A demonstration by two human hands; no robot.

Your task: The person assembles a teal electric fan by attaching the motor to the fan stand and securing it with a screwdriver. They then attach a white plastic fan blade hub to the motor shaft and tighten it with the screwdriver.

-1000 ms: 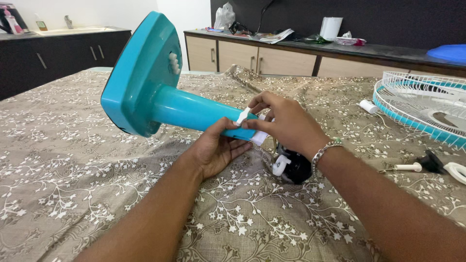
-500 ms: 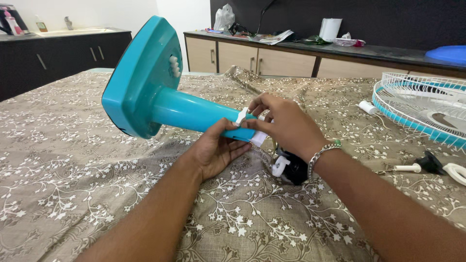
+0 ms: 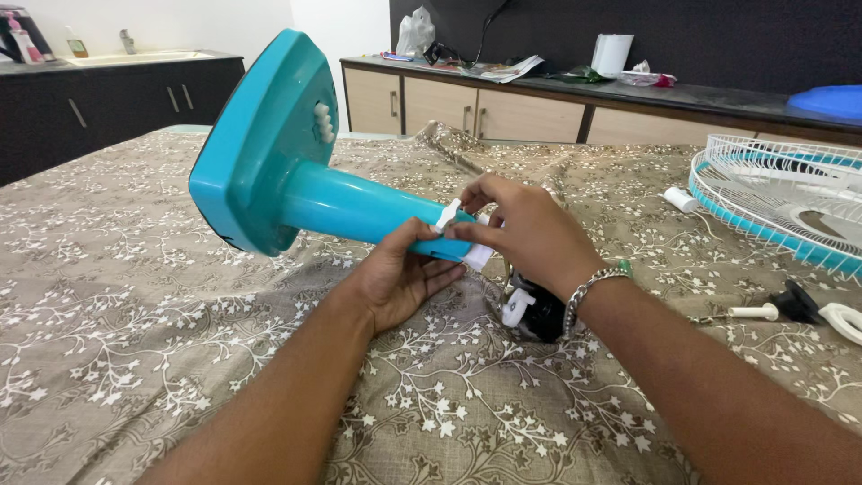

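Fan stand [image 3: 296, 189] is held tilted above the floral bedspread [image 3: 135, 341], its neck cradled by the left hand [image 3: 400, 278]; a white clip [image 3: 447, 216] at the neck is pinched by the right hand [image 3: 525, 233] fingers. Grille [image 3: 781, 198] lies apart, unattached.

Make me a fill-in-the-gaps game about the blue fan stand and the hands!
1. The teal plastic fan stand lies tilted on a floral ___ cloth.
2. The left hand supports the stand's pole from ___.
3. The right hand has a silver ___ on its wrist.
4. The white wire fan guard lies to the ___ of the hands.

Missing words: brown; below; bracelet; right
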